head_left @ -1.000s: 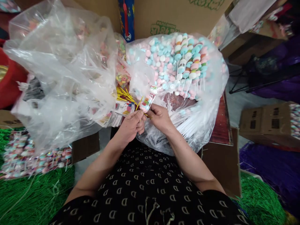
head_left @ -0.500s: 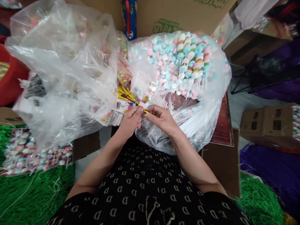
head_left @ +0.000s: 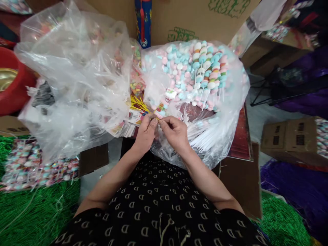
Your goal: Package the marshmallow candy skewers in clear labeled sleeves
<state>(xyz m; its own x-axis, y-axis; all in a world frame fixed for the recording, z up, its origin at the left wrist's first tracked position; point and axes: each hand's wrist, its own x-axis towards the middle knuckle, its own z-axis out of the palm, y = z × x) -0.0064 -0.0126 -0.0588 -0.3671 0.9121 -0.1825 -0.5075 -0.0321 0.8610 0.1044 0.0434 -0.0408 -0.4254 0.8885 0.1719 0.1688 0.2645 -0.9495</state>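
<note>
My left hand (head_left: 146, 132) and my right hand (head_left: 175, 131) meet fingertip to fingertip at the near end of a small wrapped candy skewer (head_left: 161, 108). My left fingers pinch its gathered wrapper, and my right thumb and forefinger pinch a thin gold tie there. More gold ties (head_left: 138, 103) lie just beyond my left hand, beside printed cards (head_left: 134, 117). Past my right hand, a big clear bag (head_left: 237, 102) holds loose pink, blue and white candies (head_left: 176, 66), with several candy skewers (head_left: 210, 70) on top. White sticks (head_left: 206, 136) lie in its near part.
At the left, a large plastic bag (head_left: 74, 78) of candies stands beside a red bowl (head_left: 15, 82). A cardboard box (head_left: 184, 20) rises behind. Finished-looking skewers (head_left: 38, 164) lie on green shredded material (head_left: 43, 208). Cartons (head_left: 294, 136) and purple material (head_left: 294, 184) are at the right.
Both hands have drawn closer together at the wrapper's end, and the gold tie's end beside my right fingers shows less. The wrapped skewer has tilted further to the right. The whole view has shifted slightly.
</note>
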